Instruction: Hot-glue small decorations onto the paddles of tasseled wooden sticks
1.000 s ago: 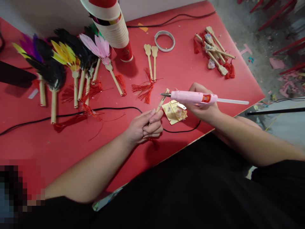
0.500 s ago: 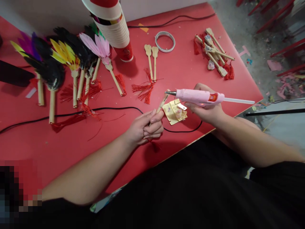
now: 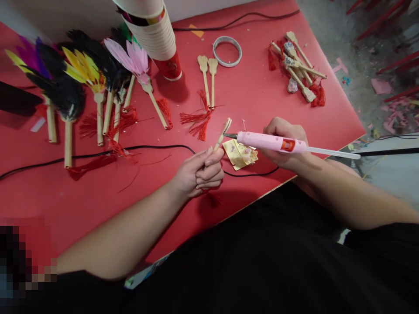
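We see the left hand with fingers clenched around a wooden fan handle, its head sticking up over the red counter. Right hand has its fingers wrapped around a pink hot glue gun, clear glue stick out the back; nozzle sits right at the handle's head, though we can't tell if it touches. We note a stained yellow paper under the gun, two tasselled handles beyond, feather fans left, a handle pile right.

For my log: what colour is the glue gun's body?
The glue gun's body is pink, clearest in the head view.
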Available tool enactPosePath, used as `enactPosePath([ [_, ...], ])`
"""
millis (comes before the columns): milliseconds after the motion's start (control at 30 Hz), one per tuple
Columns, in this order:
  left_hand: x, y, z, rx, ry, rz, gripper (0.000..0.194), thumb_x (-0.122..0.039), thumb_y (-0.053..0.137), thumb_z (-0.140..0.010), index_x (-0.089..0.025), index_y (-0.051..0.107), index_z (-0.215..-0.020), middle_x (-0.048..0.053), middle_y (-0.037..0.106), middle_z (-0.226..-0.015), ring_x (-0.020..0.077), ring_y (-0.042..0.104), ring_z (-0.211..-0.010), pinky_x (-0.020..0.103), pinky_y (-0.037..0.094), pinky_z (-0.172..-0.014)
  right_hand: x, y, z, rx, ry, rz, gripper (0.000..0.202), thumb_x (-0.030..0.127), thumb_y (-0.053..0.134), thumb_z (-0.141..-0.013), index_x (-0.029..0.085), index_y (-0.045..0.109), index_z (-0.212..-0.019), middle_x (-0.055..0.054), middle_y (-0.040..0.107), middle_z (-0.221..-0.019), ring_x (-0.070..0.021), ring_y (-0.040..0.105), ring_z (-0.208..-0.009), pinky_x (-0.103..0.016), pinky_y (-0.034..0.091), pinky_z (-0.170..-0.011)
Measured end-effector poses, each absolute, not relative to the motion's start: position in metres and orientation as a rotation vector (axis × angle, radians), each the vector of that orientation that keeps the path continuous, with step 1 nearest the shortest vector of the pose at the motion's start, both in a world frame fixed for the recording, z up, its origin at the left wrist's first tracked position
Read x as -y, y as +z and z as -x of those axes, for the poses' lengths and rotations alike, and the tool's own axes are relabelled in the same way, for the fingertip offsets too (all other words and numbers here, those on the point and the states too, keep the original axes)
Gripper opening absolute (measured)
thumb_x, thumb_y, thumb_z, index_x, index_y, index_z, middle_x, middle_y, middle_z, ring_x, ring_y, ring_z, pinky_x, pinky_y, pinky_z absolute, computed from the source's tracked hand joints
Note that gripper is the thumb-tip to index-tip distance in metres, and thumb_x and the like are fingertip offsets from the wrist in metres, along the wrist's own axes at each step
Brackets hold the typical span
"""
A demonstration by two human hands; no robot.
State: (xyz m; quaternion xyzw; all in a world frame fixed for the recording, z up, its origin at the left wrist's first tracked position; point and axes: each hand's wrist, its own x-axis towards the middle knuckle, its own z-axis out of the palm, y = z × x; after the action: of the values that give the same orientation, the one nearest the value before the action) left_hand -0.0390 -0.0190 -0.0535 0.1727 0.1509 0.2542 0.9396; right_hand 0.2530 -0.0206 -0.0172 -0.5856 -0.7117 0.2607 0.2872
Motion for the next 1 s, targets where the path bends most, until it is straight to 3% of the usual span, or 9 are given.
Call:
enactPosePath([
  [200, 0.02, -0.052, 0.038, -0.385, 0.529, -0.281, 0.059, -0.042, 0.061, -0.127, -0.026, 0.033, -0.078, -0.012, 0.017, -0.05, 0.009, 0.006, -0.042, 0.013, 0.03, -0.039, 0.023, -0.021, -0.249, 1.901, 0.603, 1.57, 0.035, 0.044, 0.077, -0.089, 0.031, 0.045, -0.085, 0.005, 0.059, -0.068, -0.0151, 0.042, -0.055, -0.033, 0.03, -0.056],
  [467, 0.02, -0.05, 0.037, -0.391, 0.557, -0.339, 0.053, -0.042, 0.061, -0.127, -0.025, 0.041, -0.081, -0.012, 0.02, -0.05, 0.0095, 0.006, -0.044, 0.012, 0.03, -0.039, 0.026, -0.023, -0.249, 1.926, 0.457, 1.571, 0.026, 0.037, 0.07, -0.089, 0.03, 0.045, -0.088, 0.007, 0.053, -0.068, -0.0139, 0.038, -0.056, -0.033, 0.028, -0.059],
  [633, 0.026, -0.052, 0.035, -0.371, 0.542, -0.364, 0.054, -0.046, 0.065, -0.126, -0.025, 0.042, -0.081, -0.013, 0.021, -0.05, 0.0088, 0.008, -0.044, 0.013, 0.032, -0.041, 0.02, -0.022, -0.255, 1.882, 0.369, 1.636, 0.034, 0.045, 0.075, -0.095, 0.03, 0.045, -0.089, 0.005, 0.052, -0.07, -0.0161, 0.039, -0.059, -0.035, 0.031, -0.064],
  [833, 0.029, -0.054, 0.034, -0.356, 0.519, -0.326, 0.057, -0.047, 0.069, -0.124, -0.025, 0.039, -0.081, -0.013, 0.023, -0.05, 0.0085, 0.01, -0.043, 0.013, 0.032, -0.041, 0.019, -0.012, -0.256, 1.738, 0.437, 1.664, 0.056, 0.066, 0.087, -0.098, 0.031, 0.045, -0.088, 0.001, 0.059, -0.072, -0.02, 0.049, -0.061, -0.037, 0.035, -0.062],
  [1000, 0.025, -0.052, 0.034, -0.364, 0.533, -0.353, 0.056, -0.047, 0.068, -0.125, -0.025, 0.042, -0.08, -0.013, 0.023, -0.05, 0.0082, 0.01, -0.043, 0.012, 0.033, -0.042, 0.025, -0.006, -0.253, 1.818, 0.487, 1.58, 0.055, 0.067, 0.084, -0.097, 0.03, 0.046, -0.083, 0.003, 0.06, -0.067, -0.0159, 0.045, -0.055, -0.036, 0.033, -0.058],
])
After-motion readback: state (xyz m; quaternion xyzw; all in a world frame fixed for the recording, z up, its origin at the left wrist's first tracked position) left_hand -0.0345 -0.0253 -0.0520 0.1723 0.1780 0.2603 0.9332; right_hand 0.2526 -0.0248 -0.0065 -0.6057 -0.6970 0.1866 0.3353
